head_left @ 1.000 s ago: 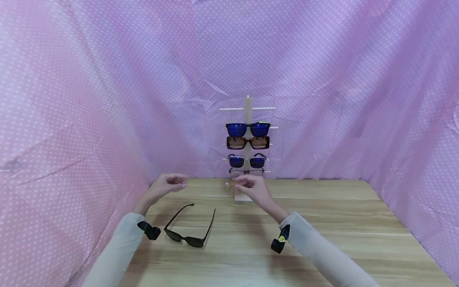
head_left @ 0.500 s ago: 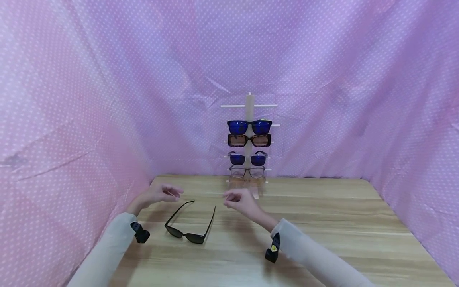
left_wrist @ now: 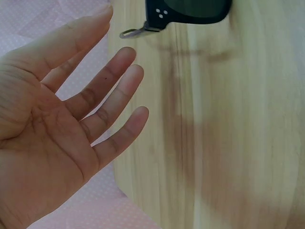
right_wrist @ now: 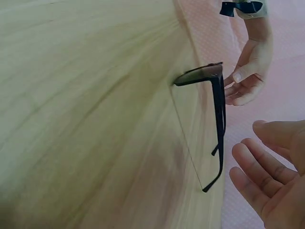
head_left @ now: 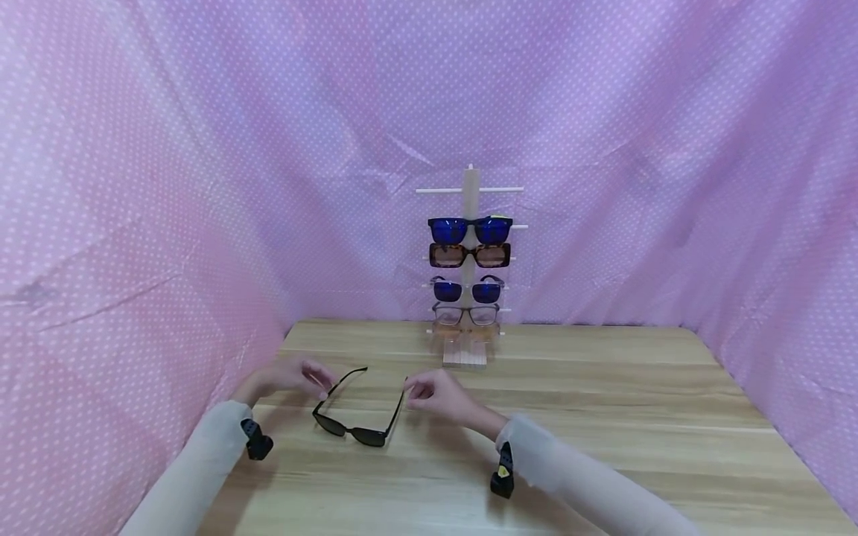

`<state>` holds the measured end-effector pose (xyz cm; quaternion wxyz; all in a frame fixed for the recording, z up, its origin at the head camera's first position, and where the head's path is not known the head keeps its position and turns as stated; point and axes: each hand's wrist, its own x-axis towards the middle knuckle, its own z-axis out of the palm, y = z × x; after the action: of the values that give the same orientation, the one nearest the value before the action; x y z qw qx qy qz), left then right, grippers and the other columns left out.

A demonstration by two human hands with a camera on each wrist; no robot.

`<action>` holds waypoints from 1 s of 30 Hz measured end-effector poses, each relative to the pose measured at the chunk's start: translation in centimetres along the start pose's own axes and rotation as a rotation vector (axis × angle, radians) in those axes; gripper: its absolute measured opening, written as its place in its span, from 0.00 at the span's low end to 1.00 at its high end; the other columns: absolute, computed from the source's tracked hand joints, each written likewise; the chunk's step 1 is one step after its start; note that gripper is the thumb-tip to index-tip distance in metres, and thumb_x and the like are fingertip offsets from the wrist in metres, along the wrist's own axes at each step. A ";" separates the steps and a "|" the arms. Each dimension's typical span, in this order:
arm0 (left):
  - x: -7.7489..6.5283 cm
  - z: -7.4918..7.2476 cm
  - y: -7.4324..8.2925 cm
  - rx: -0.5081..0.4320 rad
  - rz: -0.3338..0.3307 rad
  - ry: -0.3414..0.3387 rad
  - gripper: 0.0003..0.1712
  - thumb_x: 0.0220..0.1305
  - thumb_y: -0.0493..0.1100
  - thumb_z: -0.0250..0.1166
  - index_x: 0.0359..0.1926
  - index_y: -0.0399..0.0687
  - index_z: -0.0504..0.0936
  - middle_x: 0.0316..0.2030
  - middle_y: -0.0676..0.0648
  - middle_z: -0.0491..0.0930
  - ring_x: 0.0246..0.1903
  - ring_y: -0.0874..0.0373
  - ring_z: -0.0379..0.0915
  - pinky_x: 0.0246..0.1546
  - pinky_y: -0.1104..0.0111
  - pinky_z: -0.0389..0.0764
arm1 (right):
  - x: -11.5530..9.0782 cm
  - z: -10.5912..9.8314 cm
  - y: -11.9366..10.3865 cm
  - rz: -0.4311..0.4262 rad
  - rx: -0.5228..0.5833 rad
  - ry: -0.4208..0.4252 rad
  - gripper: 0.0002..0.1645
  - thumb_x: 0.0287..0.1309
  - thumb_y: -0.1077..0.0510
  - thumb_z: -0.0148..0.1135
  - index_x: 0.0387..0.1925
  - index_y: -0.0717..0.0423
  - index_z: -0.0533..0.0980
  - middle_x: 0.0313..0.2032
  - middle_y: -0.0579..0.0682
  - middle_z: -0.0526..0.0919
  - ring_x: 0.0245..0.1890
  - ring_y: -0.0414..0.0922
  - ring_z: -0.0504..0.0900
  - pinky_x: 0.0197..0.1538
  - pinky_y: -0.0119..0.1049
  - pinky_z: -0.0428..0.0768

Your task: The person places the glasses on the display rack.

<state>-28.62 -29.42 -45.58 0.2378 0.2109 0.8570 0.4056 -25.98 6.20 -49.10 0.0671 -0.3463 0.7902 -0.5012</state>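
Black sunglasses (head_left: 369, 437) lie on the wooden table with their temples unfolded toward the back, lenses nearest me. My left hand (head_left: 291, 376) is beside the left temple, and the left wrist view shows its fingers (left_wrist: 114, 100) spread and nearly straight, holding nothing. Just outside the right temple's tip is my right hand (head_left: 441, 394). In the right wrist view its fingers (right_wrist: 267, 167) are loosely bent and apart from the dark temple (right_wrist: 218, 109). Only a lens corner and hinge of the sunglasses (left_wrist: 190, 16) show in the left wrist view.
Behind the hands stands a wooden eyewear rack (head_left: 471, 182) with white pegs. It carries blue-lensed sunglasses (head_left: 447, 231), tortoiseshell sunglasses (head_left: 447, 256) and several other pairs below; its top peg (head_left: 437, 190) is bare. Pink dotted cloth (head_left: 201, 223) surrounds the wooden table (head_left: 603, 409).
Both hands have come down toward the sunglasses' temples; the right hand has moved left, away from the front of the rack. The sunglasses stay in place on the table.
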 end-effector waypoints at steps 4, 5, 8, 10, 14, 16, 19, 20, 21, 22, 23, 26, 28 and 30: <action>-0.3 0.2 -0.4 0.013 -0.040 -0.014 0.24 0.61 0.39 0.73 0.56 0.32 0.82 0.52 0.33 0.84 0.48 0.55 0.80 0.50 0.66 0.80 | 0.2 0.6 0.2 -0.015 -0.025 -0.041 0.16 0.56 0.71 0.71 0.48 0.71 0.82 0.31 0.61 0.89 0.29 0.31 0.82 0.37 0.23 0.82; -0.3 0.3 -0.5 0.013 -0.047 -0.017 0.24 0.60 0.39 0.74 0.56 0.33 0.82 0.52 0.34 0.84 0.48 0.55 0.80 0.50 0.65 0.80 | 0.2 0.8 0.2 -0.017 -0.036 -0.050 0.17 0.56 0.70 0.71 0.48 0.70 0.82 0.31 0.60 0.89 0.29 0.32 0.82 0.38 0.23 0.82; -0.4 0.5 -0.8 -0.001 -0.063 -0.033 0.26 0.58 0.39 0.76 0.57 0.35 0.83 0.51 0.34 0.84 0.48 0.54 0.78 0.50 0.64 0.79 | 0.1 1.3 0.0 -0.014 -0.067 -0.074 0.18 0.55 0.69 0.73 0.49 0.69 0.82 0.31 0.59 0.89 0.28 0.36 0.84 0.37 0.22 0.82; -0.6 0.5 -0.9 -0.028 -0.065 -0.054 0.28 0.56 0.38 0.76 0.57 0.34 0.82 0.51 0.34 0.84 0.49 0.51 0.79 0.50 0.64 0.80 | 0.0 1.6 -0.1 -0.005 -0.101 -0.087 0.18 0.55 0.67 0.74 0.49 0.67 0.83 0.31 0.58 0.89 0.28 0.37 0.85 0.36 0.22 0.82; -0.7 0.5 -1.1 -0.072 -0.059 -0.090 0.30 0.54 0.36 0.77 0.58 0.32 0.81 0.53 0.33 0.84 0.51 0.47 0.80 0.49 0.67 0.83 | -0.2 2.3 -0.5 0.014 -0.169 -0.114 0.18 0.56 0.62 0.75 0.49 0.62 0.84 0.32 0.53 0.90 0.29 0.35 0.85 0.37 0.21 0.81; -0.8 0.5 -1.2 -0.087 -0.056 -0.106 0.30 0.53 0.34 0.77 0.58 0.31 0.80 0.53 0.33 0.83 0.50 0.48 0.80 0.49 0.68 0.84 | -0.2 2.6 -0.6 0.032 -0.200 -0.125 0.19 0.55 0.59 0.76 0.49 0.59 0.84 0.32 0.50 0.90 0.30 0.32 0.84 0.37 0.20 0.81; -0.8 0.5 -1.0 -0.087 -0.051 -0.120 0.28 0.52 0.31 0.75 0.56 0.29 0.81 0.51 0.33 0.83 0.46 0.52 0.78 0.46 0.70 0.84 | -0.3 3.0 -0.7 0.044 -0.226 -0.144 0.21 0.55 0.57 0.77 0.50 0.56 0.84 0.31 0.47 0.90 0.29 0.30 0.83 0.37 0.20 0.80; -0.8 0.5 -1.0 -0.086 -0.049 -0.127 0.27 0.52 0.30 0.75 0.55 0.29 0.81 0.50 0.34 0.83 0.44 0.54 0.77 0.45 0.70 0.83 | -0.3 3.1 -0.7 0.044 -0.235 -0.148 0.21 0.54 0.56 0.78 0.50 0.56 0.84 0.31 0.46 0.90 0.29 0.29 0.83 0.37 0.20 0.80; -0.8 0.5 -0.9 -0.085 -0.045 -0.134 0.26 0.52 0.30 0.74 0.55 0.29 0.82 0.49 0.34 0.84 0.43 0.56 0.75 0.43 0.71 0.83 | -0.3 3.1 -0.7 0.042 -0.243 -0.150 0.22 0.54 0.56 0.78 0.50 0.56 0.84 0.30 0.45 0.90 0.28 0.28 0.82 0.36 0.20 0.80; -0.8 0.5 -0.9 -0.085 -0.039 -0.139 0.25 0.52 0.29 0.74 0.54 0.28 0.82 0.48 0.34 0.84 0.41 0.57 0.74 0.42 0.71 0.82 | -0.3 3.2 -0.6 0.041 -0.250 -0.152 0.22 0.53 0.55 0.79 0.50 0.55 0.84 0.30 0.45 0.90 0.28 0.28 0.82 0.36 0.19 0.80; -0.8 0.5 -0.9 -0.087 -0.032 -0.146 0.24 0.52 0.29 0.73 0.53 0.28 0.82 0.48 0.34 0.84 0.40 0.57 0.74 0.42 0.71 0.82 | -0.3 3.2 -0.6 0.039 -0.255 -0.152 0.23 0.53 0.55 0.79 0.50 0.55 0.84 0.30 0.44 0.90 0.28 0.28 0.82 0.36 0.19 0.80; -0.9 0.5 -1.0 -0.095 -0.015 -0.166 0.23 0.53 0.29 0.72 0.52 0.27 0.82 0.47 0.33 0.86 0.38 0.58 0.73 0.41 0.71 0.81 | -0.3 3.3 -0.6 0.044 -0.263 -0.153 0.23 0.53 0.56 0.79 0.51 0.56 0.84 0.30 0.44 0.90 0.28 0.28 0.82 0.35 0.19 0.80; -0.9 0.5 -1.1 -0.093 -0.005 -0.171 0.23 0.53 0.28 0.71 0.52 0.25 0.82 0.47 0.33 0.86 0.37 0.60 0.73 0.40 0.72 0.80 | -0.3 3.3 -0.5 0.053 -0.253 -0.156 0.23 0.53 0.56 0.79 0.51 0.57 0.84 0.30 0.45 0.90 0.28 0.28 0.82 0.35 0.19 0.80; -0.9 0.6 -1.3 -0.083 -0.003 -0.166 0.23 0.52 0.28 0.70 0.52 0.25 0.82 0.45 0.34 0.86 0.35 0.61 0.73 0.39 0.72 0.80 | -0.3 3.3 -0.5 0.065 -0.233 -0.156 0.23 0.54 0.57 0.78 0.51 0.58 0.84 0.31 0.46 0.90 0.29 0.28 0.82 0.36 0.20 0.80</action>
<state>-27.81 -30.32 -46.73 0.3169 0.2325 0.8171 0.4218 -24.02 3.79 -50.34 0.1040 -0.3639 0.8462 -0.3751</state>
